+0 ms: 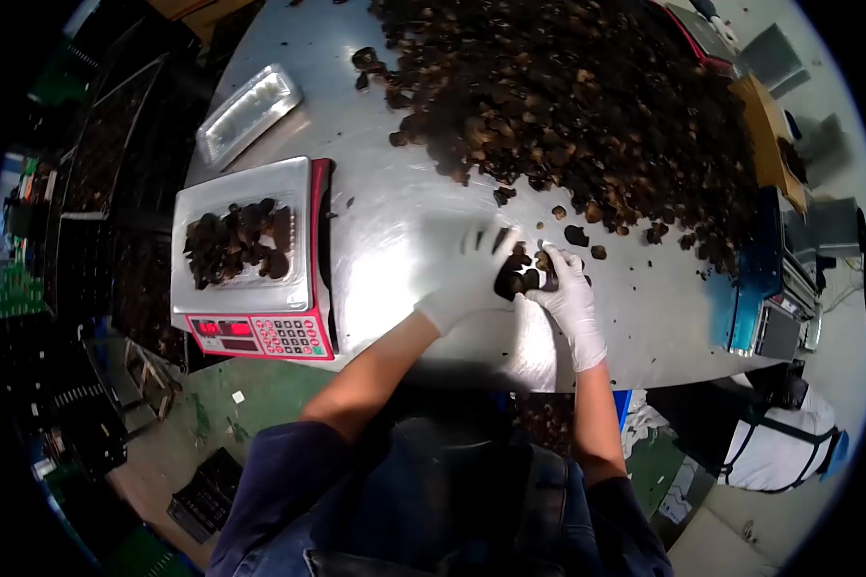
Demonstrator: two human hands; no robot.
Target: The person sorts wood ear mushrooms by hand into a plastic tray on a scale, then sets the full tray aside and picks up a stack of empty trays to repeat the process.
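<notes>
Both of my hands wear white gloves and are close together over the steel table. Between them lies a small cluster of dark mushrooms, which look like wood ears. My right hand curls its fingers around some of these mushrooms. Smeared by motion, my left hand is just to the left of the cluster with its fingers apart. At left, a red-edged digital scale carries a clear plastic tray with more mushrooms in it.
A large heap of mushrooms covers the far right of the table. Another clear tray lies behind the scale. Stacked blue and grey containers stand at the right edge. Another person is at lower right.
</notes>
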